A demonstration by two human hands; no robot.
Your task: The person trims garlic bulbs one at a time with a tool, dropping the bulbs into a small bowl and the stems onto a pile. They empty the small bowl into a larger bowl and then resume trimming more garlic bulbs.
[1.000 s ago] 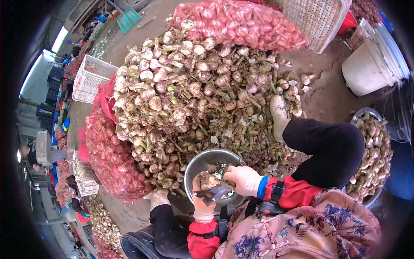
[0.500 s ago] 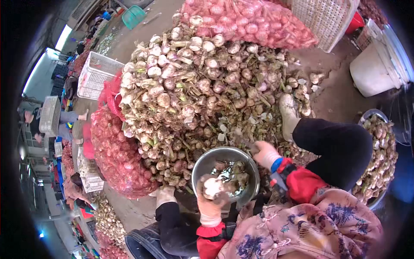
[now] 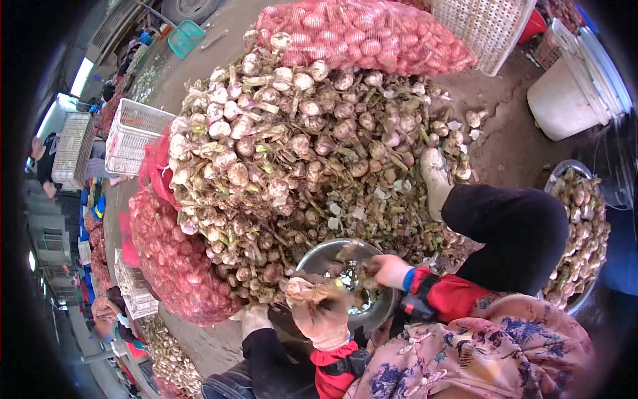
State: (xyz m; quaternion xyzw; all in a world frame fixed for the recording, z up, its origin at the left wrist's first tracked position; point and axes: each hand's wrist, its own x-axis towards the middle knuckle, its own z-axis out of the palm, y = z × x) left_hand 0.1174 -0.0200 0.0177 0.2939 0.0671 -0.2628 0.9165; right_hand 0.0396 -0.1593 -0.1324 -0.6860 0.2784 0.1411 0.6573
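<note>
A: Obs. 1, grip state. Left hand point(image 3: 320, 319), gloved, fingers wrapped shut around a garlic bulb point(image 3: 300, 290), held just above the near rim of the steel bowl point(image 3: 320, 258).

B: Axis of the bulb?

A: Roughly level across the picture. Head end points to the person's left, stalk end runs right, toward the right hand point(image 3: 389, 270).

B: Right hand?

A: Over the far side of the bowl, near the stalk end but apart from it. Fingers curled; I cannot tell whether they hold anything. It is the nearer free hand to the stalk.

B: Bulb appearance?

A: Pale papery skin, dirt-stained, dry brownish stalk attached. Same sort as the garlic heap point(image 3: 299, 133) beyond the bowl. Red net sack point(image 3: 173, 259) lies left of the heap.
</note>
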